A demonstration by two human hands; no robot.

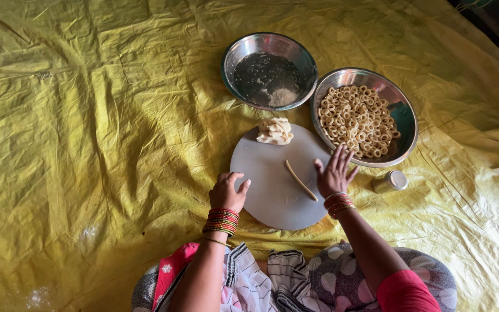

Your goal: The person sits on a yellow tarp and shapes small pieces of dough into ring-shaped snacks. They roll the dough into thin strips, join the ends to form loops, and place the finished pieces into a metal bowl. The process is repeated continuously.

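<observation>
Now I see my left hand (227, 192) curled, gripping the smooth round board (272, 196) | right hand (334, 171) flat, fingers wide, beside thin dough stick (300, 180) | shiny metal bowl (402, 112) of little rings

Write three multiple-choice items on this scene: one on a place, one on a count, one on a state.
1. Where does the dough lump lie?
A. on the board's far edge
B. in the ring bowl
C. on the yellow sheet

2. How many steel bowls are there?
A. one
B. two
C. three

3. How is the right hand?
A. fisted round a jar
B. open, fingers spread
C. pinching a ring

Answers:
1 A: the lump sits on the round board, at the rim nearest the bowls.
2 B: a ring bowl and a dark bowl.
3 B: its palm faces down beside the dough strip, holding nothing.
</observation>
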